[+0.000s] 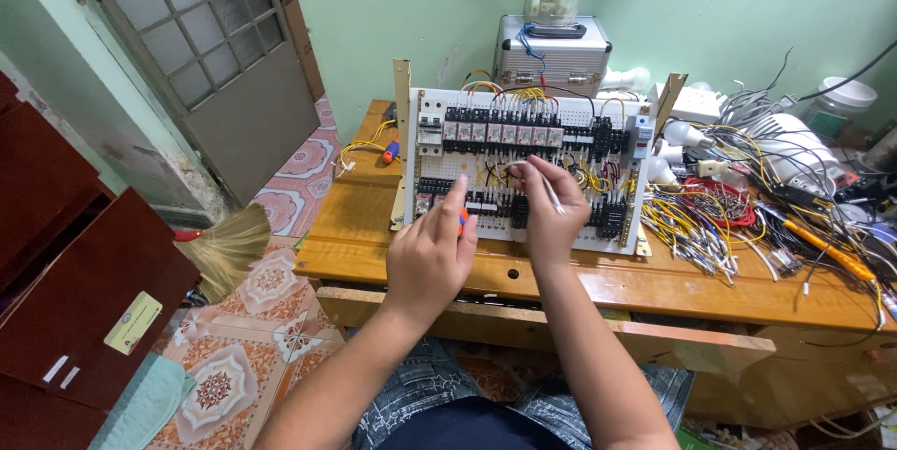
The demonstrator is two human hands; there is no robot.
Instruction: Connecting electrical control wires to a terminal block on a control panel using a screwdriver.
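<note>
Head view: our left hand [428, 254] is closed around an orange-handled tool [462, 218] at the relay board [523, 165], propped upright on the wooden desk [598, 282]. Our right hand [549, 212] pinches a white wire [551, 193]. Risk: crowded terminals, so a slipping tip could dislodge neighbouring wires.

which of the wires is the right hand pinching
The white wire is pinched in the right hand, in front of the wiring panel. The yellow wires lie loose on the table, right of the panel.
</note>
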